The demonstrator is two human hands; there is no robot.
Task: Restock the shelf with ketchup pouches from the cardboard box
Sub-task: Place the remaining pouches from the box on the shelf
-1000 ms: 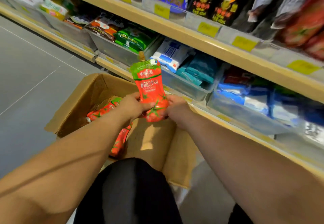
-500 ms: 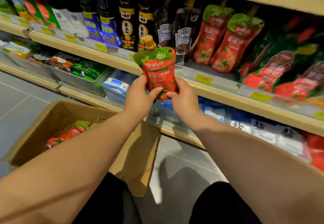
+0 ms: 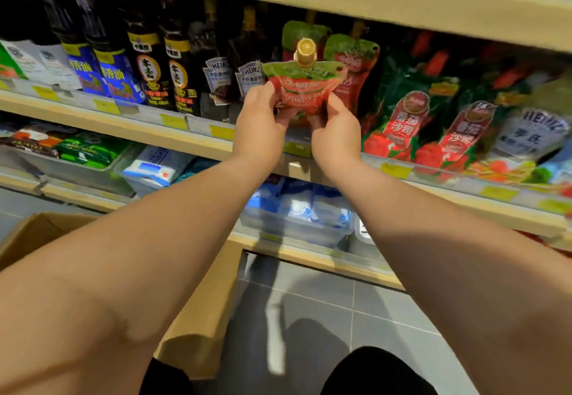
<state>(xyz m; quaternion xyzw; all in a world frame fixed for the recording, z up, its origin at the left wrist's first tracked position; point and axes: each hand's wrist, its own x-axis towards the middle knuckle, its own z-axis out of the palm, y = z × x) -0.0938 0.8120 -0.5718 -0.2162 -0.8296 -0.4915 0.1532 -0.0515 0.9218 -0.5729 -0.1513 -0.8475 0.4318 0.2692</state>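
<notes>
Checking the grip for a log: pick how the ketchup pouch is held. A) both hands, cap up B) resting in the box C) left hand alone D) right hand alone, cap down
A: the left hand and right hand grip the ketchup pouch from either side, gold cap on top.

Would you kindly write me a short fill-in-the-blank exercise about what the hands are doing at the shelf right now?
1. The pouch is held by ____ hands, the left hand and the right hand.
2. The cap on the pouch is ____ in colour.
3. The cardboard box stands on the ____.
4. The bottles stand to the ____ of the pouch.

Missing words: both; gold; floor; left
</notes>
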